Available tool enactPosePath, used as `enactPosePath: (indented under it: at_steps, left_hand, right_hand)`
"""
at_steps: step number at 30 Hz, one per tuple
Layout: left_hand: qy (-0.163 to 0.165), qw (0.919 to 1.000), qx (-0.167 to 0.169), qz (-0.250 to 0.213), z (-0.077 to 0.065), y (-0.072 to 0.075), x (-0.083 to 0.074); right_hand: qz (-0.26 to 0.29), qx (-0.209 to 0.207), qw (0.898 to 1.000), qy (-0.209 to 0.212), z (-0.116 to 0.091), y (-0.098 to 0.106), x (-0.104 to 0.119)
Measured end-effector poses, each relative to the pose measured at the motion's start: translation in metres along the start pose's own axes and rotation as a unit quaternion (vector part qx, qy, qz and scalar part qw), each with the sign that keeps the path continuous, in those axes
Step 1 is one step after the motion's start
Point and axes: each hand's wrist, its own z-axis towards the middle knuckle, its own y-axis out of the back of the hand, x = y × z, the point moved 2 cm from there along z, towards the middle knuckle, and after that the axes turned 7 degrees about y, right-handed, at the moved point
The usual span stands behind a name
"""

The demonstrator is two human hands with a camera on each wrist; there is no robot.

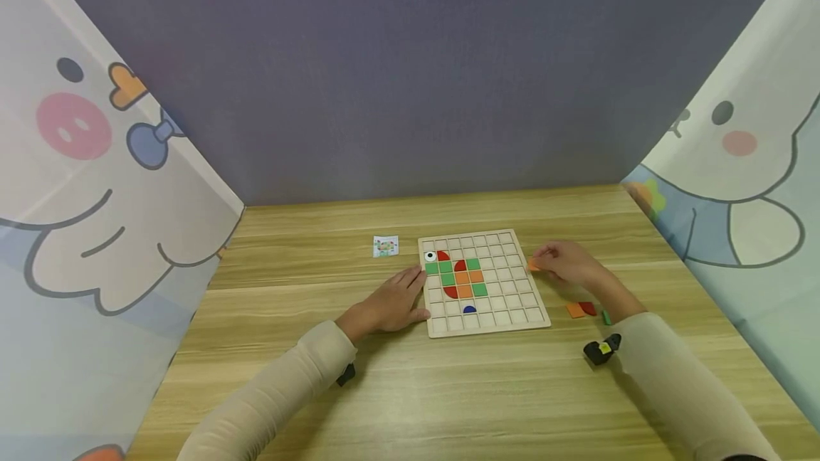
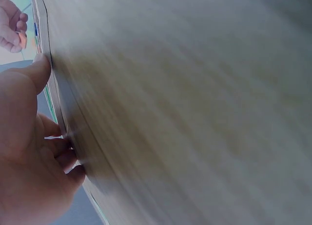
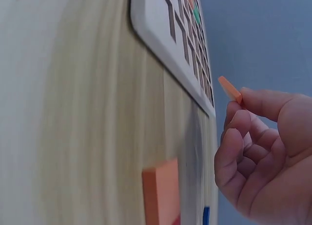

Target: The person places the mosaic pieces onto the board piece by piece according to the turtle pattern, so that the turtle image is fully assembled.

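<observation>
A wooden grid board [image 1: 519,319] lies on the table, with green, orange and red tiles, a round eye tile [image 1: 430,257] and a blue half-round tile [image 1: 470,309] in its cells. My left hand [image 1: 395,300] rests at the board's left edge, thumb and fingertips touching it. Beyond the right edge, my right hand [image 1: 566,262] pinches an orange tile [image 3: 230,90] between thumb and index finger, its other fingers curled beneath. In the right wrist view the tile is held up off the table, near the board's rim.
Right of the board lie a loose orange tile [image 1: 575,310], a red tile [image 1: 587,308] and a green tile [image 1: 606,317], close to the right forearm. A small printed picture card [image 1: 386,246] sits left of the board. A grey wall [image 1: 423,91] stands behind the table.
</observation>
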Motion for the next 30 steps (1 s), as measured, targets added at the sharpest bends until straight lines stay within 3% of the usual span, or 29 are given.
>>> enactPosePath:
  at_steps: [11,30]
  left_hand:
    - [0.003,1.0,0.004,0.002,0.0,0.002,-0.001]
    - [0.012,0.9998,0.013,-0.002,-0.001,0.003,-0.003]
  right_hand:
    - [-0.006,0.016,0.999,0.035,0.02,-0.014,0.017]
    - [0.027,0.033,0.999,-0.016,0.053,-0.037,0.038]
